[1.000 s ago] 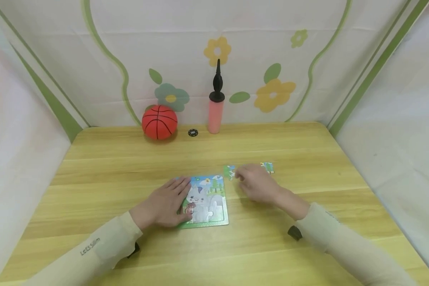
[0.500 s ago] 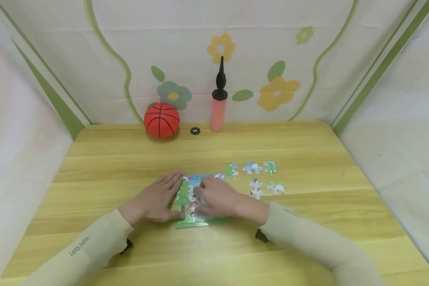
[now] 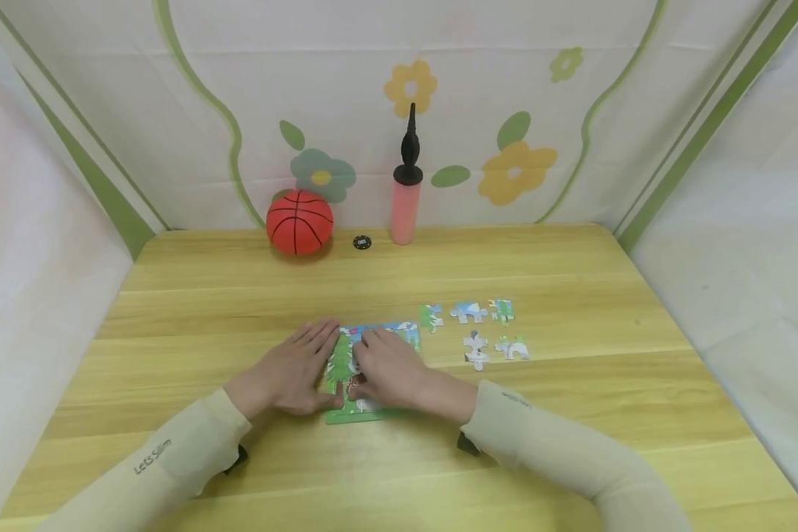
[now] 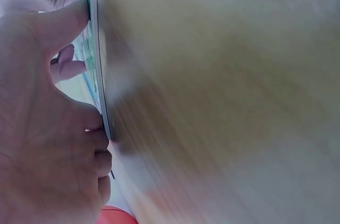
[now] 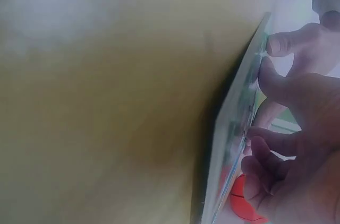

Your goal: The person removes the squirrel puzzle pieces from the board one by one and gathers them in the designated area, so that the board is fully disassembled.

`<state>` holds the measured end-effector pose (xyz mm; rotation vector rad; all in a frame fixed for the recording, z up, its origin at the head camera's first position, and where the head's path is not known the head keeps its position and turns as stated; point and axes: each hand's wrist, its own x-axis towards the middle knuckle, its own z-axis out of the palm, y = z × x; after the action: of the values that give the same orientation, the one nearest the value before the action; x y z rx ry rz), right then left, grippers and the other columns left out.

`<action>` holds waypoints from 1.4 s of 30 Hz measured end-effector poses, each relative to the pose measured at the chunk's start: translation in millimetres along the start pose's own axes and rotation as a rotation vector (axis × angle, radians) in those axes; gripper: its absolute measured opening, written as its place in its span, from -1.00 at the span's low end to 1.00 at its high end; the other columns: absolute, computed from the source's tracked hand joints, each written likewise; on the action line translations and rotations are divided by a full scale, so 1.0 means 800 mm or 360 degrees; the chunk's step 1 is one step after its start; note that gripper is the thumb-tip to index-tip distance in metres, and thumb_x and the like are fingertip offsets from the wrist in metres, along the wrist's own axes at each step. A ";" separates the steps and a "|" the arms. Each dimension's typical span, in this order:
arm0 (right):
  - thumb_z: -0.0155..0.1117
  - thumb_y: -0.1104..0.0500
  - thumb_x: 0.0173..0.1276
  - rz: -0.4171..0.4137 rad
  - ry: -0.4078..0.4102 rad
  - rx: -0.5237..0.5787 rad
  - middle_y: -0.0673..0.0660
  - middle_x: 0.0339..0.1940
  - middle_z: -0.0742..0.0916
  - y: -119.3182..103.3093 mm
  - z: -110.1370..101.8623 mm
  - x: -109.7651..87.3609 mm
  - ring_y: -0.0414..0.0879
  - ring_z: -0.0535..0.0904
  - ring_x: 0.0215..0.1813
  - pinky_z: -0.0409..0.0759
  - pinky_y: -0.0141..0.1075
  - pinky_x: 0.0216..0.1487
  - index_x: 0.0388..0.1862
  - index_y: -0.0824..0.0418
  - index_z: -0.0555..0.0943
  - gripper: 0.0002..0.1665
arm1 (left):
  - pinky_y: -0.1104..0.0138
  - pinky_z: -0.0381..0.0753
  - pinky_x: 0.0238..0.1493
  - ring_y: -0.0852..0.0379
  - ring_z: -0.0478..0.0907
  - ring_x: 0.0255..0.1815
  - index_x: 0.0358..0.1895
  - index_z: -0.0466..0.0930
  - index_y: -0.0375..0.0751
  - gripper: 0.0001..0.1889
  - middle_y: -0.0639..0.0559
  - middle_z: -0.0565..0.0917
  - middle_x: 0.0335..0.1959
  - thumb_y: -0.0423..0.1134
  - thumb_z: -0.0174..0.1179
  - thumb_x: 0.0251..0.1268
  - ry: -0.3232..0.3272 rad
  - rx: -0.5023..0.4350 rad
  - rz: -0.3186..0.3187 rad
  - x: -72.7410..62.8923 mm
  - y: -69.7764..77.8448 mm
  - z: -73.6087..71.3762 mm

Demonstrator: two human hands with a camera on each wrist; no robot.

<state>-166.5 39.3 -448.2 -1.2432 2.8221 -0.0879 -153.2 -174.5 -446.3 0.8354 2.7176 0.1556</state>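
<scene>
A square jigsaw puzzle (image 3: 408, 336) with a green-edged board and a cartoon animal picture lies on the table, its middle largely hidden by my right hand. My left hand (image 3: 297, 369) rests along the left edge, fingers extended, thumb touching the lower left corner. My right hand (image 3: 392, 369) is over the board. Its thumb and index finger pinch a puzzle piece at the board's surface, the piece itself mostly covered; the other fingers curl in. In the right wrist view the puzzle board (image 5: 234, 123) shows edge-on beside the fingers. Loose puzzle pieces (image 3: 469, 312) lie at the upper right.
A red toy basketball (image 3: 299, 223) sits at the table's back edge. Beside it are a black chip (image 3: 362, 242) and an upright pink hand pump (image 3: 405, 210) with a black top. Flower-patterned fabric (image 3: 515, 174) encloses the table (image 3: 239, 288) at back and sides.
My right hand has moved left from the loose pieces onto the puzzle, uncovering several pieces. Over the last half second it shifted slightly further left. My left hand stays at the board's left edge.
</scene>
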 end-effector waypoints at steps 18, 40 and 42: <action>0.34 0.23 0.47 -0.0080 -0.0012 0.0486 -0.03 -0.34 0.71 -0.008 -0.002 0.002 -0.26 0.56 -0.29 0.58 -0.52 -0.25 -0.18 0.12 0.54 -0.88 | -0.12 0.01 0.76 -0.31 -0.03 0.75 0.63 0.01 -0.49 0.17 -0.35 0.00 0.72 0.39 0.20 0.29 -0.0042 0.0019 -0.0049 0.001 -0.003 -0.001; 0.45 0.27 0.34 0.0236 0.0340 0.0655 0.09 -0.24 0.84 0.079 -0.030 -0.066 -0.15 0.73 -0.23 0.76 -0.38 -0.13 -0.05 0.22 0.76 -0.79 | -0.14 -0.01 0.76 -0.32 -0.05 0.76 0.63 -0.02 -0.49 0.17 -0.37 -0.02 0.72 0.38 0.20 0.28 -0.0054 -0.0026 -0.0038 0.006 0.000 0.003; 0.46 0.26 0.33 0.0329 0.0327 0.0697 0.07 -0.29 0.83 0.096 -0.032 -0.076 -0.20 0.71 -0.28 0.74 -0.39 -0.17 -0.01 0.26 0.74 -0.74 | -0.14 -0.01 0.76 -0.32 -0.05 0.76 0.63 -0.02 -0.50 0.17 -0.37 -0.02 0.72 0.37 0.20 0.28 -0.0056 -0.0031 -0.0038 0.006 0.001 0.002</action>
<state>-183.9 136.4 -426.8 -0.8865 2.8487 -0.8146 -156.0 -171.4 -449.1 0.7922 2.6880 0.1604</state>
